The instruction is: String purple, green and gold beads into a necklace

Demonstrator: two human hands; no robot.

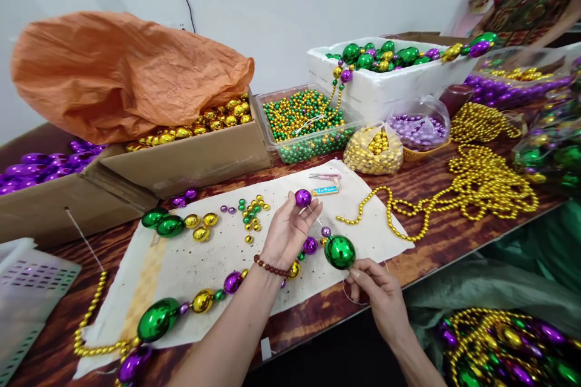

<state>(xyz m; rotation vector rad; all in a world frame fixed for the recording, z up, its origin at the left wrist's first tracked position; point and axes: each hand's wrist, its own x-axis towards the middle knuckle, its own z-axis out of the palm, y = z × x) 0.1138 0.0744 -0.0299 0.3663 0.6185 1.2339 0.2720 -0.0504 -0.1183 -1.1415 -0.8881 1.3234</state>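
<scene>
The left hand [295,224] held a purple bead [303,198] between thumb and fingertips above the cloth [177,266], while the right hand [374,284] pinched narrowly at the near end of a large green bead [340,252]. A thin thread [320,219] ran between them through a small lilac bead [325,231]; holding both ends apart probably kept that line taut and the beads in order. The left palm was turned partly upward, its forearm reaching over the bead strand [203,300], which lay along the cloth's near side. The right forearm came in from the near right, thumb and forefinger closed together, with a loop of thread hanging below.

Loose green ovals [170,225], gold beads [201,233] and a small mixed cluster [250,216] sat sorted left of the hands, likely for easy picking; the cloth seemed meant to stop them rolling on the table [313,326]. Snips [329,178] lay just beyond the left hand, and the clear tub [354,121] of tiny beads stood farther back.
</scene>
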